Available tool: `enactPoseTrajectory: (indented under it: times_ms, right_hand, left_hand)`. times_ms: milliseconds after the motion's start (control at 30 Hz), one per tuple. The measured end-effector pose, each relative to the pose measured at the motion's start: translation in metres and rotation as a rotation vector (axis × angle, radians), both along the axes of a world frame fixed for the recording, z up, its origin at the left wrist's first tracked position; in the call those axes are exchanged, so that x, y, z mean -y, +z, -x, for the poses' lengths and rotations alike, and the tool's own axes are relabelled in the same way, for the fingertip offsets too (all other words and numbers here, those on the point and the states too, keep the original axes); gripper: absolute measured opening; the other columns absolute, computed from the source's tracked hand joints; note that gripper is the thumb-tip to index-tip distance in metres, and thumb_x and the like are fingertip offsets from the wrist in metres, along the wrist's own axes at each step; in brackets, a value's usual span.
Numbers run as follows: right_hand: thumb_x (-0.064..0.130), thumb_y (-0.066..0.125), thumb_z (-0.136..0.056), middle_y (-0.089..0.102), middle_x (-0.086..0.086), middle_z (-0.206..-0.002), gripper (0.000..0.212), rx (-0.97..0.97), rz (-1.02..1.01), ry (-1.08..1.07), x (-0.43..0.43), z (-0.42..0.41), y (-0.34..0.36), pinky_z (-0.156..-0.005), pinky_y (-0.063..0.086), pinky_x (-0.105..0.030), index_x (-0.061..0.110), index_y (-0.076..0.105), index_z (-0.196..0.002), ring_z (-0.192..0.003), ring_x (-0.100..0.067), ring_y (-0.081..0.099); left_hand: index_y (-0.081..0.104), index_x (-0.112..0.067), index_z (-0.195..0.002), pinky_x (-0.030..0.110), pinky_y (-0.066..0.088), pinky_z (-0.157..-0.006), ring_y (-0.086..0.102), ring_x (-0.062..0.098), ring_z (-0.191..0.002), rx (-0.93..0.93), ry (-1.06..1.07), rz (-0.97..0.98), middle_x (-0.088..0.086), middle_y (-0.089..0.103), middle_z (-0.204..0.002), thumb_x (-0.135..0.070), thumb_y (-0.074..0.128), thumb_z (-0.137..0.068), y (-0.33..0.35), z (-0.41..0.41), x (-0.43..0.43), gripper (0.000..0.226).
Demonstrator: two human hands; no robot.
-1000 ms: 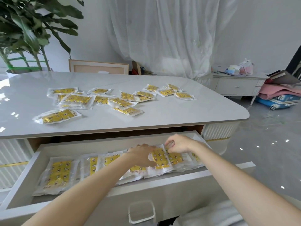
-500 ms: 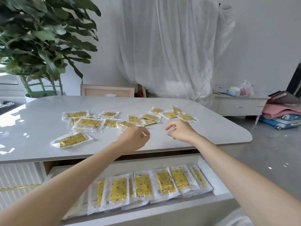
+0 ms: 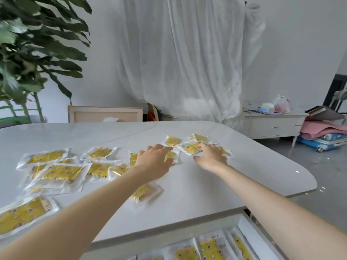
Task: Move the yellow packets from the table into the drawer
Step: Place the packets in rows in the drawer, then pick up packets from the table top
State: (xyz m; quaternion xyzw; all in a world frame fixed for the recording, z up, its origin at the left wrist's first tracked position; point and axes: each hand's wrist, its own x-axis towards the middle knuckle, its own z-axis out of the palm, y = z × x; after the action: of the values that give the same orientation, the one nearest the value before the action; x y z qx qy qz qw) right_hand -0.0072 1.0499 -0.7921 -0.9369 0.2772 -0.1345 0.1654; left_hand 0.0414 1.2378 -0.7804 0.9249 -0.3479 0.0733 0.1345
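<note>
Most of the yellow packets (image 3: pixel 62 172) are lying scattered across the left and middle of the white table (image 3: pixel 244 175), several of them overlapping. A smaller cluster (image 3: pixel 173 141) is sitting just right of centre. One lone packet (image 3: pixel 144 192) is lying partly under the left forearm, and another (image 3: pixel 20 214) is sitting at the lower left edge of the frame. More packets (image 3: pixel 210 250) are standing in a row inside the open drawer (image 3: pixel 249 235) at the bottom right.

Both hands are stretching out over the smaller cluster, side by side but apart, and neither is gripping anything. The left hand (image 3: pixel 155 162) is hanging palm down with its fingers loosely extended over a packet. The right hand (image 3: pixel 210 156) is spreading its fingers, its fingertips (image 3: pixel 200 146) lying on or just above another packet (image 3: pixel 190 148); contact is too blurred to tell.

A leafy plant (image 3: pixel 28 53) is filling the upper left. A white curtain (image 3: pixel 187 62) is hanging at the top centre, with a framed panel (image 3: pixel 105 114) leaning below it. At the right, a low sideboard (image 3: pixel 272 126) is standing beside pink bedding (image 3: pixel 323 129) and a blue suitcase (image 3: pixel 326 140).
</note>
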Motion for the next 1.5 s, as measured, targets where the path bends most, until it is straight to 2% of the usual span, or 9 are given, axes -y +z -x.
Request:
enactPoseTrajectory:
  times_ms: [167,400,567,667,767,933,1167,1400,1500]
  right_hand:
    - [0.052,0.042,-0.09,0.026,0.001,-0.153,0.052,-0.037,0.084,-0.081,0.036,-0.056,-0.014,-0.112,0.017,-0.056,0.039,0.035,-0.14,-0.141,-0.029,0.016]
    - [0.073,0.031,-0.084,0.016,0.003,-0.158,0.067,-0.112,0.042,-0.126,0.075,-0.114,-0.03,-0.112,0.003,-0.061,0.048,0.023,-0.145,-0.145,-0.031,0.006]
    - [0.083,0.021,-0.077,0.021,0.004,-0.157,0.075,-0.152,0.092,-0.188,0.088,-0.129,-0.041,-0.109,0.011,-0.056,0.051,0.02,-0.144,-0.139,-0.037,0.023]
    - [0.084,0.02,-0.076,0.024,0.003,-0.157,0.076,-0.153,0.101,-0.192,0.089,-0.132,-0.043,-0.105,0.019,-0.051,0.052,0.02,-0.144,-0.136,-0.035,0.029]
    - [0.084,0.022,-0.076,0.027,0.004,-0.155,0.074,-0.14,0.1,-0.169,0.087,-0.129,-0.042,-0.105,0.02,-0.05,0.052,0.022,-0.143,-0.138,-0.031,0.029]
    - [0.082,0.024,-0.079,0.024,0.006,-0.157,0.072,-0.155,0.103,-0.044,0.069,-0.124,-0.041,-0.107,0.019,-0.048,0.052,0.02,-0.144,-0.143,-0.023,0.023]
    - [0.077,0.025,-0.082,0.023,0.003,-0.157,0.07,-0.142,0.12,0.14,0.002,-0.129,-0.044,-0.11,0.018,-0.047,0.05,0.016,-0.146,-0.143,-0.024,0.024]
    - [0.073,0.02,-0.086,0.016,0.002,-0.159,0.066,-0.139,0.123,0.283,-0.075,-0.127,-0.049,-0.114,0.011,-0.051,0.05,0.01,-0.147,-0.145,-0.027,0.018]
    - [0.071,0.018,-0.088,0.012,0.002,-0.16,0.063,-0.138,0.115,0.328,-0.103,-0.12,-0.051,-0.115,0.008,-0.052,0.051,0.008,-0.147,-0.146,-0.028,0.014]
  left_hand:
    - [0.023,-0.042,-0.146,0.04,0.02,-0.114,0.022,0.019,-0.142,-0.01,-0.017,-0.091,-0.01,0.021,-0.156,-0.053,0.031,-0.096,-0.017,-0.05,0.027,0.052]
    - [0.016,-0.047,-0.146,0.047,0.011,-0.117,0.01,0.018,-0.146,-0.03,-0.059,-0.12,-0.012,0.011,-0.158,-0.068,0.022,-0.09,-0.036,-0.096,0.052,0.06]
    - [0.015,-0.049,-0.145,0.047,0.014,-0.117,0.01,0.017,-0.146,-0.045,-0.074,-0.127,-0.014,0.011,-0.158,-0.072,0.02,-0.087,-0.048,-0.116,0.058,0.063]
    - [0.021,-0.046,-0.145,0.043,0.016,-0.116,0.016,0.015,-0.145,-0.11,-0.063,-0.078,-0.016,0.018,-0.156,-0.071,0.019,-0.088,-0.057,-0.12,0.058,0.063]
    - [0.026,-0.044,-0.145,0.041,0.012,-0.117,0.015,0.013,-0.145,-0.134,-0.047,-0.062,-0.017,0.021,-0.155,-0.068,0.021,-0.089,-0.059,-0.117,0.054,0.06]
    - [0.028,-0.044,-0.144,0.042,0.011,-0.118,0.015,0.013,-0.145,-0.158,-0.015,-0.067,-0.018,0.021,-0.155,-0.068,0.024,-0.089,-0.058,-0.112,0.039,0.06]
    - [0.026,-0.043,-0.145,0.046,0.014,-0.117,0.017,0.013,-0.145,-0.16,0.063,-0.097,-0.017,0.021,-0.155,-0.069,0.021,-0.089,-0.054,-0.111,-0.01,0.062]
    - [0.025,-0.043,-0.145,0.046,0.006,-0.119,0.014,0.013,-0.146,-0.101,0.15,-0.181,-0.015,0.022,-0.155,-0.069,0.017,-0.09,-0.047,-0.097,-0.076,0.062]
    - [0.022,-0.042,-0.146,0.051,0.002,-0.118,0.01,0.014,-0.147,-0.088,0.185,-0.215,-0.012,0.018,-0.157,-0.066,0.018,-0.091,-0.042,-0.089,-0.103,0.06]
